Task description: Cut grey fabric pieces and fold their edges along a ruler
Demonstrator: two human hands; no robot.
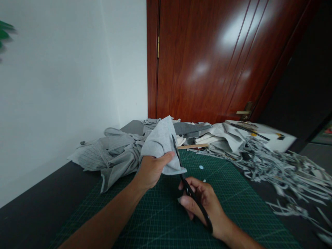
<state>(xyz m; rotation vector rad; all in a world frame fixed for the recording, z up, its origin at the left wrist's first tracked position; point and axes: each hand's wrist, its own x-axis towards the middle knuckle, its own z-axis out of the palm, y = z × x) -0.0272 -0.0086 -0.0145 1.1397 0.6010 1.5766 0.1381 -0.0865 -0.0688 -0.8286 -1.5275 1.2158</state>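
A light grey piece of fabric (160, 138) is pinched in my left hand (151, 169), its thumb lying on top near the right edge. My right hand (201, 200) is wrapped round black scissors (198, 204). The blades point up and away, and one lies along the right edge of the fabric. Beneath both hands lies a green cutting mat (160, 214) with a grid of pale lines.
Grey garments (116, 148) are heaped to the left. Fabric strips (272, 162) pile up at the right, beside a white box (282, 138). A wooden strip (193, 146) lies behind the mat. A brown door (202, 69) and white wall (77, 69) stand behind.
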